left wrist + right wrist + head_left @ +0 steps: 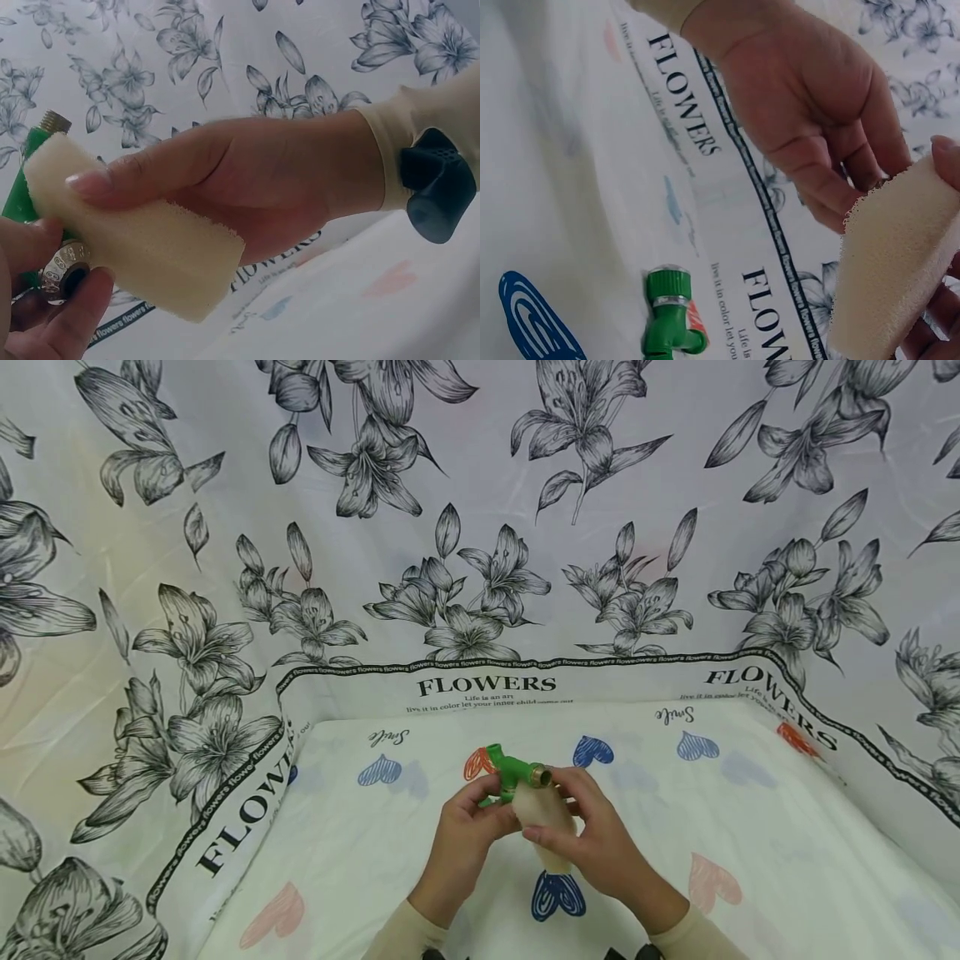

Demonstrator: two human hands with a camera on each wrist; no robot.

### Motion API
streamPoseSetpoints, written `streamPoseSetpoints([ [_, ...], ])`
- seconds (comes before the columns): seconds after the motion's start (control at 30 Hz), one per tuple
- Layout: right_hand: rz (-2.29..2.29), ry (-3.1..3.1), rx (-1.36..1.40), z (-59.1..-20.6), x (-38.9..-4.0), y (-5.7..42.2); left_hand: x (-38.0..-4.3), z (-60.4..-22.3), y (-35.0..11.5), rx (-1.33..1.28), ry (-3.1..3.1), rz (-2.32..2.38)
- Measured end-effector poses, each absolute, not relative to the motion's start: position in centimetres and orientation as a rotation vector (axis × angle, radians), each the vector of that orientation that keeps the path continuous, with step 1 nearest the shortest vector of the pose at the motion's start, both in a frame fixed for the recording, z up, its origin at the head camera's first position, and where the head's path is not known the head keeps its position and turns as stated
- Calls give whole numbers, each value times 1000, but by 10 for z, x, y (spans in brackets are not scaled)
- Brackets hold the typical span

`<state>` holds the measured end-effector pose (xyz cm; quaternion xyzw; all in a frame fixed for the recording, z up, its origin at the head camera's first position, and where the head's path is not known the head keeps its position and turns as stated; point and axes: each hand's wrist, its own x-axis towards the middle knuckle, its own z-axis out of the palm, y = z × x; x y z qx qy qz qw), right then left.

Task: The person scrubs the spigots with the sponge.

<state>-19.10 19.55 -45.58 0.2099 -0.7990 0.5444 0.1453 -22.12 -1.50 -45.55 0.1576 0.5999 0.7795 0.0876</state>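
Note:
In the head view, my left hand (467,827) pinches a green branched hose fitting (513,770) with brass threaded ends. My right hand (606,837) grips a cream sponge block (546,817), thumb on its near face. The sponge overlaps the fitting, and I cannot tell how firmly they touch. Up close in the left wrist view, left fingers (81,311) surround a shiny metal ring end (64,274), while the right thumb lies across the sponge (150,240). One green ribbed end (669,289) shows low in the right wrist view; its rest is cut off.
Beneath both hands spreads a white cloth (360,843) printed with hearts and the word Smile. A lily-patterned curtain (480,485) rises behind and along both sides. Its lettered border (487,683) meets the cloth at the far edge.

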Motion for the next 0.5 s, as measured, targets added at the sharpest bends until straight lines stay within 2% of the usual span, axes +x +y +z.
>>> streamPoseSetpoints([
  [0.5,1642,-2301,550,-457,-200,208,-219,-456,-18,590,1614,2290],
])
